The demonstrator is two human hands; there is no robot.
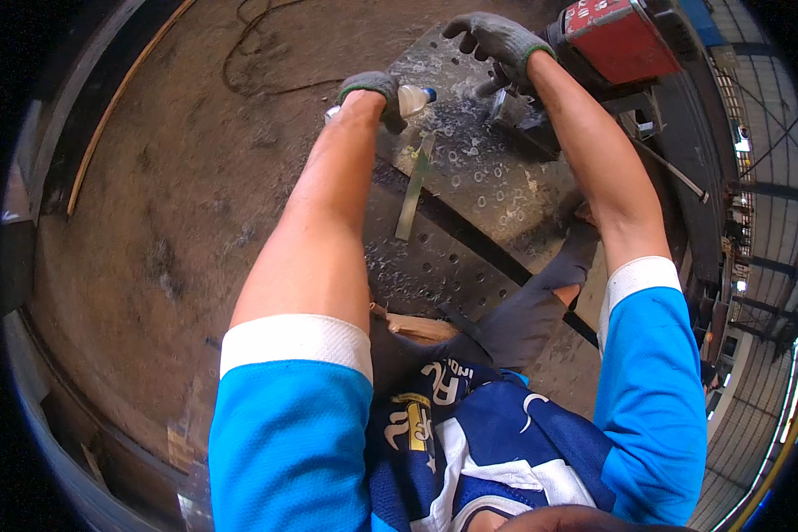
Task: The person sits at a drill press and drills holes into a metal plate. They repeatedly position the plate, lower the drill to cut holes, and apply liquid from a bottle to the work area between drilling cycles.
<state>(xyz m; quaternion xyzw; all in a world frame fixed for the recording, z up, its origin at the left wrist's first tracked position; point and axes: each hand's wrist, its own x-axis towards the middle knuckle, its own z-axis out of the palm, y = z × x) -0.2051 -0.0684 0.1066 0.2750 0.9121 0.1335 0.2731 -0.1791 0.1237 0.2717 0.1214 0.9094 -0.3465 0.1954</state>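
Note:
My left hand point(374, 91), in a grey knit glove, is closed round a clear plastic bottle point(411, 100) with a blue cap; the bottle lies tilted, cap pointing right. My right hand point(496, 40), gloved the same way, is held open beside a red drilling machine point(614, 43), its fingers apart and slightly bent. Below that hand stands the machine's metal base point(510, 111). Under both hands lies a dark steel plate point(496, 191) with drilled holes and several pale ring marks. A flat metal strip point(414, 191) rests on it.
A dark cable point(230, 62) curls over the brown dusty floor at the upper left. Near my legs is a piece of wood point(421, 329). A dark bar point(474, 232) crosses the plate diagonally. At right, a thin rod point(678, 173) juts out below the machine.

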